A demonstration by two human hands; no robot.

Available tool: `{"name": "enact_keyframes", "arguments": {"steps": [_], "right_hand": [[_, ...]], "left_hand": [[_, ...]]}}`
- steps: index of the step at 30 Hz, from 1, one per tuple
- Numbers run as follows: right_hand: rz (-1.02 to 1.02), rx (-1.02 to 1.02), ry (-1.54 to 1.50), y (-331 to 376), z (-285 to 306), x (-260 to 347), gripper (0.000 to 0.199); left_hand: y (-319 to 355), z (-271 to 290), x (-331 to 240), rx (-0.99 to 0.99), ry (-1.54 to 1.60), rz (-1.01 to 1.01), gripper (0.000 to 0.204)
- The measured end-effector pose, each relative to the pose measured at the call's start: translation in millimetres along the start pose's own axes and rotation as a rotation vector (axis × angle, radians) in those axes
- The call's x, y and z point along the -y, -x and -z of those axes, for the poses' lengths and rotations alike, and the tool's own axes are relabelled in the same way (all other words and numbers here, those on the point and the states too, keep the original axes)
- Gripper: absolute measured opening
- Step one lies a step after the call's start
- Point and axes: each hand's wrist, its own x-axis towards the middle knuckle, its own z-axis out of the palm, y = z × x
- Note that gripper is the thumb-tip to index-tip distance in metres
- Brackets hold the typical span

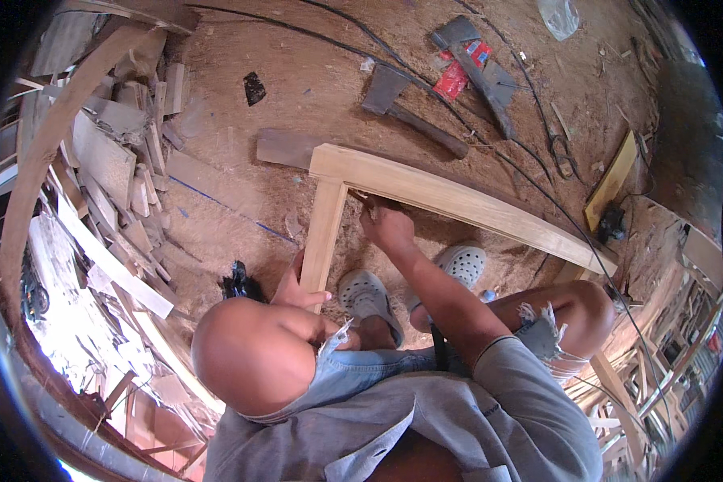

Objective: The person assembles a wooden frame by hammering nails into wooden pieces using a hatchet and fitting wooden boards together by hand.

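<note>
In the head view, a pale wooden frame (pixel 458 201) lies ahead of the seated person, just beyond the feet, with two members meeting at a corner to the upper left. The long rail (pixel 502 215) has its long axis running from that corner to the right and back toward the right knee; the short leg (pixel 323 237) comes from the same corner toward the person. The right hand (pixel 390 229) is the nearer one to the corner: it sits inside the angle, close under the long rail, so the corner lies forward and a little left of its fingers. Those fingers are bent together, and something thin and dark seems to show at their tips, but I cannot tell whether they hold it. The left hand (pixel 293 287) is at the near end of the short leg, thumb across the upper face and fingers at the outer side, closed around the wood. A dark plank (pixel 285 146) juts out to the left from beneath the corner. Beyond the frame lie a dark-bladed tool (pixel 386 87) with a wooden handle and a red packet (pixel 451 82) whose contents I cannot make out. Farther off, at the upper edge, is a clear plastic bag (pixel 558 18); nothing inside it can be made out
</note>
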Motion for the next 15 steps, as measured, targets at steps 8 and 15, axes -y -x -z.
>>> {"name": "enact_keyframes", "arguments": {"steps": [8, 15], "right_hand": [[0.388, -0.788, 0.075, -47.9, -17.4, 9.6, 0.032], [0.519, -0.802, -0.027, -54.1, -20.6, 15.0, 0.027]], "left_hand": [[7.0, 4.1, -19.9, 0.007, 0.076, 0.087, 0.115], [-4.0, 10.8, -19.4, 0.010, 0.062, 0.127, 0.110]]}}
